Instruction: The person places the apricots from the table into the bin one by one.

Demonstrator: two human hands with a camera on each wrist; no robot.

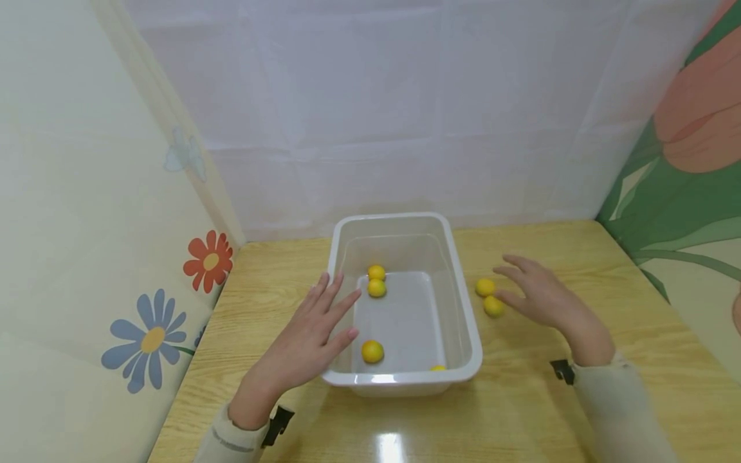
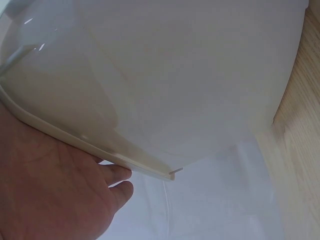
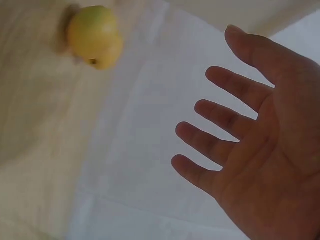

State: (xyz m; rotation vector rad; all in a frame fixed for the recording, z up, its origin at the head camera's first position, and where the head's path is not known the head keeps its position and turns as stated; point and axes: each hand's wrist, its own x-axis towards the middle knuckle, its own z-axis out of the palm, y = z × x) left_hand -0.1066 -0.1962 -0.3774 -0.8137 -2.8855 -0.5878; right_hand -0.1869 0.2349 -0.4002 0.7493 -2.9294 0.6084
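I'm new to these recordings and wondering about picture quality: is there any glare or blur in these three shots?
Head view: a bright glare spot on the wooden table in front of the clear tub, otherwise fairly sharp. Left wrist view: the tub wall fills the frame as a hazy white, with small highlights. Right wrist view: the yellow fruits look soft and blurred; the right hand is dim against a bright backdrop.

Wooden table (image 1: 521, 411): tub (image 1: 463, 334), two fruits (image 1: 489, 297).

Wooden table (image 1: 579, 411), white back sheet (image 1: 405, 96), flower-painted side walls (image 1: 87, 257)
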